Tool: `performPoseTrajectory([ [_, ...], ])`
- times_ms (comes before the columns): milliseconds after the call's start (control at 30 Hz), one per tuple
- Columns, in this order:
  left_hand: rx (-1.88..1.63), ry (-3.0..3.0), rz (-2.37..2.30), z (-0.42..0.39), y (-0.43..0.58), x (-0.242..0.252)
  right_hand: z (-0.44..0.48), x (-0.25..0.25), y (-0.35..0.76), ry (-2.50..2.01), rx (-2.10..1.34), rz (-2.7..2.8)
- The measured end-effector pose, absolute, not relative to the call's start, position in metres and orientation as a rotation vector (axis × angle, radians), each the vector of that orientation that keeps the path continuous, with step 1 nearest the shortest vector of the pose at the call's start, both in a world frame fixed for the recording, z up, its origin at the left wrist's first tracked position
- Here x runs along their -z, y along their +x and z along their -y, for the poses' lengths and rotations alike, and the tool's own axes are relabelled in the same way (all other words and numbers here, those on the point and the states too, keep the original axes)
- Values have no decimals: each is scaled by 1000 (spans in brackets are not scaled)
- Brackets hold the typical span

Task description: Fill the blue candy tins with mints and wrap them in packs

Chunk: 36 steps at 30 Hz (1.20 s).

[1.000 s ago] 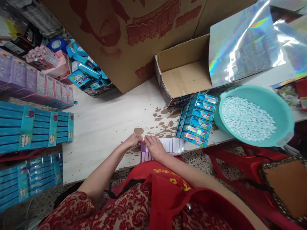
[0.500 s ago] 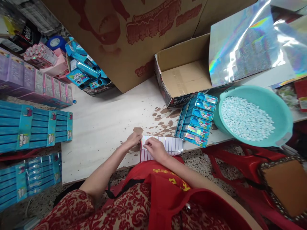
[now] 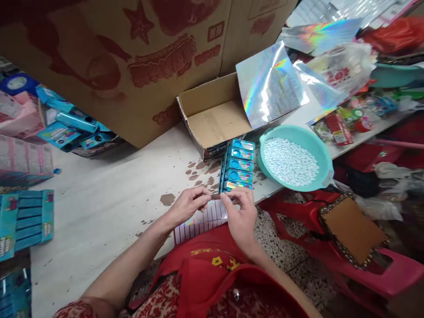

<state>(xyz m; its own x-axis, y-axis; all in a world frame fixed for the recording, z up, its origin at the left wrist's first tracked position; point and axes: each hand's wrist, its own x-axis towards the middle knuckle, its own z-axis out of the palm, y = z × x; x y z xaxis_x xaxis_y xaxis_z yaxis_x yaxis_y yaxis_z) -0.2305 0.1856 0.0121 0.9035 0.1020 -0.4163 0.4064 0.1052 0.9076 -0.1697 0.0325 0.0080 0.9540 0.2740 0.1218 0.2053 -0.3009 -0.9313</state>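
My left hand [image 3: 192,204] and my right hand [image 3: 241,214] are raised over the table's front edge, fingertips pinched. Stretched between them is a narrow sticker strip [image 3: 216,197], looking dark from this angle. Below the hands, a shiny sticker sheet [image 3: 198,225] with rows of narrow strips lies against the red apron; my right hand covers its right end. Just beyond my fingers stands a row of blue candy boxes [image 3: 240,165], each with a round recess on its end. The nearest of them bears a shiny strip and is partly hidden by my right hand.
A turquoise basin [image 3: 326,152] of small pale candies sits right of the boxes. Behind are an open cardboard tray [image 3: 218,128], a holographic sheet [image 3: 270,88] and a large carton [image 3: 165,57]. Blue packs [image 3: 31,216] are at the left. A red stool [image 3: 298,216] stands at the right.
Both hands have lifted off the sticker sheet and moved towards the boxes, with a narrow strip now between them. The camera view has turned to the right.
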Motion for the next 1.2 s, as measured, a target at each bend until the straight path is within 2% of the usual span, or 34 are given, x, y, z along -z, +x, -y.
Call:
performPoseTrajectory([
  [267, 169, 1816, -170, -189, -145, -6, -24, 15, -108, -2023, 137, 118],
  [467, 120, 1842, -168, -184, -132, 26, -23, 26, -91, -2056, 40, 53],
  [667, 115, 2000, -545, -164, -154, 51, -17, 29, -84, -1914, -143, -130],
  [767, -16, 1966, -346, -153, -165, 54, -19, 31, -76, -1887, -205, -81],
  [867, 154, 2054, -152, -161, -174, 57, -13, 35, -70, -1792, -237, -87],
  [1000, 498, 2222, -258, -193, -197, 70, 19, 58, -95, -1594, -232, -230],
  [1100, 792, 2287, -338, -200, -220, 84, 45, 90, -140, -1713, -319, -316],
  [1200, 856, 2268, -303, -188, -236, 93, 54, 122, -179, -1753, -475, -255],
])
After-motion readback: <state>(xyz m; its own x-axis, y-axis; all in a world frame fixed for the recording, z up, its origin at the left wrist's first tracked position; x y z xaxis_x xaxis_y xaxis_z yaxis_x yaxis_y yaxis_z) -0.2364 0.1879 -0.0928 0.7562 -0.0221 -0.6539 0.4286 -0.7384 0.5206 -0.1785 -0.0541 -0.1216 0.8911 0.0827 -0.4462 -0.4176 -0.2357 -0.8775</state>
